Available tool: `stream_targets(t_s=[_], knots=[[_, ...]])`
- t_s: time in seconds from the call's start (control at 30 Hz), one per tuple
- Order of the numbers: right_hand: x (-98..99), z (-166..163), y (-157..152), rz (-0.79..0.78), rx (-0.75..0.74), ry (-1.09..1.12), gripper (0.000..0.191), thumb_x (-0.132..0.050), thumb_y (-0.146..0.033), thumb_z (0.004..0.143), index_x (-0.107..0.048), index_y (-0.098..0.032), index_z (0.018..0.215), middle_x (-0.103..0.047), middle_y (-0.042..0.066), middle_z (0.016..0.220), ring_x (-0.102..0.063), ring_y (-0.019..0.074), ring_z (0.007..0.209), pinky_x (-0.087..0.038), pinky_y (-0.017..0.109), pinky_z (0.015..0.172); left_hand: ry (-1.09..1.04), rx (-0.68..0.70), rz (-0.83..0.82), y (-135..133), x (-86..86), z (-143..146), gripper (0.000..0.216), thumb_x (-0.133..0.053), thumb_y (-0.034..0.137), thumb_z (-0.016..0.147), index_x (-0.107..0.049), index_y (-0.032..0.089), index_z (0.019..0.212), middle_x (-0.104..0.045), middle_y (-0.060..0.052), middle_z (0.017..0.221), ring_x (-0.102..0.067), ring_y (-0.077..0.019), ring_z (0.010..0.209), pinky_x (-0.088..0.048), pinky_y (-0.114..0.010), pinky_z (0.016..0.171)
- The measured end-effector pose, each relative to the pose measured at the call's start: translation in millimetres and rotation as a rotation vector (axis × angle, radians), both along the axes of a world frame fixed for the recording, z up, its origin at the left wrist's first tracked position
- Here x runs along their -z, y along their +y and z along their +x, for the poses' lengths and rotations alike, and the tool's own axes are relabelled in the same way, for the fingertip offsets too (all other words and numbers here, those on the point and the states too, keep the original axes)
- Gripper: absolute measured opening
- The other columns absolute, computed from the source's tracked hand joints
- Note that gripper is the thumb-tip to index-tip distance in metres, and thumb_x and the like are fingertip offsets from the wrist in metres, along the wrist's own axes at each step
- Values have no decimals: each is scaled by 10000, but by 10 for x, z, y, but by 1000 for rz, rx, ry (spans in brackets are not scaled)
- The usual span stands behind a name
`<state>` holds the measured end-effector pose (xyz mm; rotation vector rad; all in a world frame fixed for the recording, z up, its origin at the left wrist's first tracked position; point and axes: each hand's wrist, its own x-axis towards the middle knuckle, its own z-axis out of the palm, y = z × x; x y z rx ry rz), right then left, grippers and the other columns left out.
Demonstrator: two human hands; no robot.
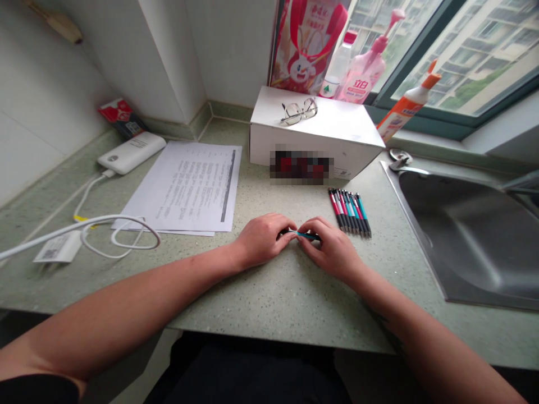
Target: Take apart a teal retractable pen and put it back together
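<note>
My left hand [267, 238] and my right hand [326, 244] meet above the countertop, both closed on one pen [309, 235] with black and teal parts. The left fingers pinch its dark left part, while the right fingers hold the teal and black part. Much of the pen is hidden by my fingers, so I cannot tell whether its parts are joined. To the right of my right hand, several pens [349, 213] in red, teal, white and black lie side by side in a row on the counter.
Behind my hands stands a white box [311, 137] with eyeglasses [300, 111] on top. Printed papers [185, 188], a white power bank [131, 152] and a looped white cable [122, 238] lie left. A steel sink [480, 241] is on the right; bottles [364, 73] stand by the window.
</note>
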<state>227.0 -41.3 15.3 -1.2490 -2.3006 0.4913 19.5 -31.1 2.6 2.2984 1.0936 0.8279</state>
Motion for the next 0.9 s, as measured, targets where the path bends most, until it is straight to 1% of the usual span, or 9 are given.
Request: stream_targets(t_s=[0.17, 0.37, 0.6, 0.7, 0.8, 0.9], knots=[[-9, -5, 4, -24, 2, -5, 112, -539, -299, 957, -603, -206, 951, -643, 64, 958, -637, 194, 859, -498, 351, 766, -7, -1, 1, 3, 3, -2, 124, -600, 241, 925, -674, 173, 998, -722, -45, 985, -654, -194, 905, -510, -346, 825], [-6, 6, 5, -9, 8, 1, 109, -571, -302, 932, -599, -207, 976, -643, 61, 961, -637, 190, 846, -504, 340, 745, -2, -9, -7, 6, -2, -2, 134, -594, 259, 935, -668, 175, 1008, -717, -49, 995, -652, -198, 916, -510, -352, 824], [-19, 6, 9, -30, 0, 3, 113, -527, -284, 958, -613, -211, 971, -641, 65, 964, -641, 187, 844, -510, 348, 766, -7, -4, -4, -3, -15, 1, 139, -579, 269, 941, -668, 174, 992, -715, -50, 960, -649, -195, 900, -504, -347, 814], [-13, 10, 10, -20, 13, 10, 108, -557, -290, 942, -605, -205, 989, -641, 62, 964, -637, 185, 838, -508, 343, 758, -1, -4, -6, -3, -15, 0, 135, -581, 260, 938, -669, 172, 990, -712, -50, 951, -646, -195, 891, -501, -346, 807], [-13, 11, 9, -16, 18, 7, 100, -580, -291, 925, -601, -202, 965, -636, 56, 943, -632, 181, 818, -502, 336, 740, 1, -2, -5, -2, -14, -1, 133, -586, 263, 938, -670, 171, 984, -710, -49, 944, -643, -192, 885, -500, -344, 804], [-18, 8, 7, -21, 11, -3, 104, -552, -294, 942, -607, -206, 945, -636, 58, 940, -633, 179, 813, -500, 336, 745, 4, -4, 1, 0, -17, -1, 149, -577, 282, 946, -672, 172, 977, -710, -47, 936, -643, -184, 875, -503, -337, 798]])
